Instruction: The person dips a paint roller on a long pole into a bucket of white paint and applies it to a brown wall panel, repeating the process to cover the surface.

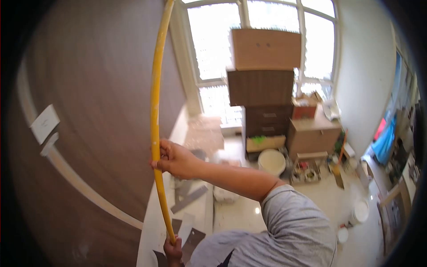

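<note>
holding a long, slender, white-flecked yellow pole (pixel 155 98), right hand (pixel 178 162) pinches above left hand (pixel 174 250), its fingers closed; likely light, fairly stiff, it wants well-spaced grips.

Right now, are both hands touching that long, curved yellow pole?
Touching. The head view shows the right hand pinching the yellow pole between thumb and fingers, the left hand gripping it lower down.
</note>
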Motion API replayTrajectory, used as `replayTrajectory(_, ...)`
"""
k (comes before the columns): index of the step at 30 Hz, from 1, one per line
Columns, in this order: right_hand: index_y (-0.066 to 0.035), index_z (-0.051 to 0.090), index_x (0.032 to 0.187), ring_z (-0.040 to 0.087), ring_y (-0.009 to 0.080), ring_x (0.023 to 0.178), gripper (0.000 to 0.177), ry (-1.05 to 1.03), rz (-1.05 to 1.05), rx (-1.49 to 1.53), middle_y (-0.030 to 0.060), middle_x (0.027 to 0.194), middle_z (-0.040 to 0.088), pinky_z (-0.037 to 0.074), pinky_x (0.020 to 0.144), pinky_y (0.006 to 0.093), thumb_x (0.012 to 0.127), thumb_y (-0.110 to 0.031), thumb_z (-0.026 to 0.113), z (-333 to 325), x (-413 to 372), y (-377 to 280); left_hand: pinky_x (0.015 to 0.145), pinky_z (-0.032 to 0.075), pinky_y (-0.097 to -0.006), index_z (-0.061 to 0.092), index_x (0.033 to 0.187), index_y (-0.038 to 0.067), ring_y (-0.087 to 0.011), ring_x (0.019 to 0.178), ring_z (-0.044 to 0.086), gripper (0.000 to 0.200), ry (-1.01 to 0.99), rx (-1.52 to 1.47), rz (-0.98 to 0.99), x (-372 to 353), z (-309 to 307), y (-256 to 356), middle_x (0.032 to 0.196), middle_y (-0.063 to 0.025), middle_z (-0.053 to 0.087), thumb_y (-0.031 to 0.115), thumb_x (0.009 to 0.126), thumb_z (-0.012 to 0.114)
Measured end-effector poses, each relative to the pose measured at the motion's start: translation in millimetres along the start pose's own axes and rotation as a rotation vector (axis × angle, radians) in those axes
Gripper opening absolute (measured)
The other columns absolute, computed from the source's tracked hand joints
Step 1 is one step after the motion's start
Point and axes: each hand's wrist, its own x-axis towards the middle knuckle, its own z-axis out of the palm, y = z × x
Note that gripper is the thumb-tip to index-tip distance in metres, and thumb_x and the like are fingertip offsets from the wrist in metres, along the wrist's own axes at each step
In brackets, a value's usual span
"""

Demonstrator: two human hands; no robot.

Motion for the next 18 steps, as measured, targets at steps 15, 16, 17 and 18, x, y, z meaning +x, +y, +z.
replayTrajectory(15, 0.000, 0.057, 0.117, 0.069, 0.0233, 0.094, 0.037, 0.512, 0.718, 0.411, 0.0118, 0.105, 0.065, 0.065, 0.076, 0.0382, 0.101, -0.033, 0.067, -179, -255, 127, 0.056, 0.047, -0.0427, 0.066, 0.072, 0.000, -0.0280, 0.056, 0.060, 0.039, -0.265, 0.670, -0.195, -115, 18, -36, 0.062, -0.0152, 0.061, 0.033, 0.081, 0.083)
replayTrajectory(16, 0.000, 0.057, 0.115, 0.069, 0.0235, 0.093, 0.036, 0.549, 0.771, 0.467, 0.0118, 0.105, 0.065, 0.065, 0.077, 0.0391, 0.101, -0.032, 0.067, -182, -267, 139, 0.057, 0.048, -0.0434, 0.067, 0.073, 0.001, -0.0316, 0.058, 0.062, 0.038, -0.301, 0.747, -0.220, -117, 4, -37, 0.064, -0.0165, 0.063, 0.034, 0.081, 0.084)
replayTrajectory(17, -0.001, 0.057, 0.113, 0.069, 0.0236, 0.093, 0.034, 0.585, 0.822, 0.522, 0.0118, 0.104, 0.065, 0.065, 0.077, 0.0400, 0.101, -0.031, 0.067, -186, -277, 151, 0.058, 0.049, -0.0441, 0.069, 0.074, 0.001, -0.0352, 0.059, 0.063, 0.036, -0.336, 0.823, -0.244, -121, -6, -40, 0.066, -0.0178, 0.065, 0.034, 0.080, 0.084)
replayTrajectory(18, -0.001, 0.058, 0.111, 0.069, 0.0238, 0.093, 0.033, 0.621, 0.874, 0.578, 0.0119, 0.104, 0.066, 0.065, 0.078, 0.0409, 0.101, -0.030, 0.067, -188, -287, 164, 0.059, 0.050, -0.0446, 0.069, 0.075, 0.002, -0.0367, 0.061, 0.064, 0.036, -0.349, 0.852, -0.272, -120, -4, -23, 0.067, -0.0183, 0.065, 0.034, 0.079, 0.085)
